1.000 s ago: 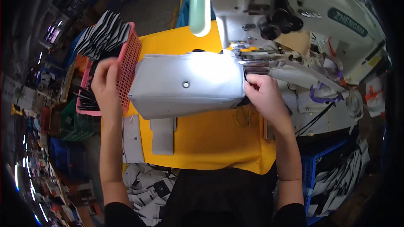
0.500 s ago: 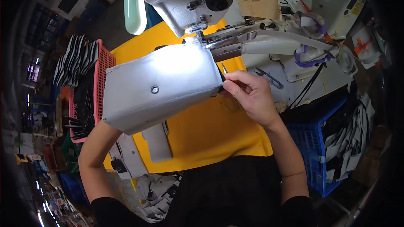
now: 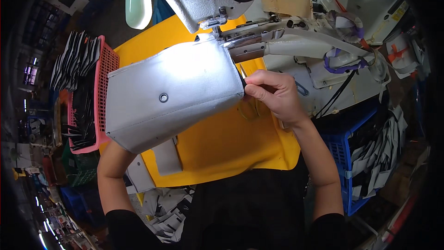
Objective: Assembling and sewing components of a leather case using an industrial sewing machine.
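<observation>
A grey box-shaped sewn case (image 3: 180, 81) with a round metal eyelet in its side is tilted under the sewing machine's needle area (image 3: 217, 30). Its upper right corner lies against the machine's narrow arm (image 3: 249, 51). My right hand (image 3: 273, 93) is closed, thumb and forefinger pinching a dark bit at the case's right edge. My left forearm (image 3: 115, 162) goes up behind the case's lower left end; the case hides that hand and its fingers. Scissors (image 3: 249, 109) lie on the yellow surface by my right hand, partly covered.
A yellow sheet (image 3: 217, 153) covers the work surface, with flat grey pieces (image 3: 166, 156) near its front edge. On the left, a pink basket (image 3: 107, 60) holds stacked dark and grey pieces. A blue crate (image 3: 340, 153) of similar pieces stands on the right. Snips (image 3: 301, 88) lie behind my right hand.
The view has shifted slightly, so the basket and case sit further left in the picture. My right hand keeps its pinch at the case's edge, and the case stays at the needle.
</observation>
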### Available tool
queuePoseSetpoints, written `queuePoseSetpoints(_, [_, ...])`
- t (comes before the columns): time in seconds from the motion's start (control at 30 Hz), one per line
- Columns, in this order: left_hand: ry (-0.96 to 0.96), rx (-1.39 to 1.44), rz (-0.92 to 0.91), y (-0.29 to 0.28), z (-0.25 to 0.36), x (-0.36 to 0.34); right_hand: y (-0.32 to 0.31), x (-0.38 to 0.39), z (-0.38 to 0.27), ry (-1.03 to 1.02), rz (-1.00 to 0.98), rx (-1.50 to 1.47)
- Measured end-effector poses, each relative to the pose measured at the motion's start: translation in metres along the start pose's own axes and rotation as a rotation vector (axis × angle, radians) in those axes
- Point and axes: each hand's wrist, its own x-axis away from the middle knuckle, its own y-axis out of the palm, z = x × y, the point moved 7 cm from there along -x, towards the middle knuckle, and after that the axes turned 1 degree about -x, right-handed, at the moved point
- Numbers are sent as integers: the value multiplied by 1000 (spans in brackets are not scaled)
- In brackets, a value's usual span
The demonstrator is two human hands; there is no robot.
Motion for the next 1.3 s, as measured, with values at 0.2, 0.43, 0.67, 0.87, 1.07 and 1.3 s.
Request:
queuePoseSetpoints(0.2, [39, -82, 20, 11, -15, -5, 1, 3, -9, -65, 29, 64])
queuePoseSetpoints(0.43, [-29, -129, -72, 39, -36, -19, 6, 2, -25, -65, 36, 210])
queuePoseSetpoints(0.67, [185, -369, 224, -10, -4, 29, 19, 0, -22, 67, 111, 213])
queuePoseSetpoints(0.87, [368, -837, 291, -17, 22, 45, 25, -1, -24, -22, 183, 208])
queuePoseSetpoints(1.07, [442, -851, 684, -33, 71, 82, 22, -10, -25, -42, 227, 290])
queuePoseSetpoints(1.3, [535, -550, -72, 19, 89, 85, 21, -34, -15, -172, 303, 407])
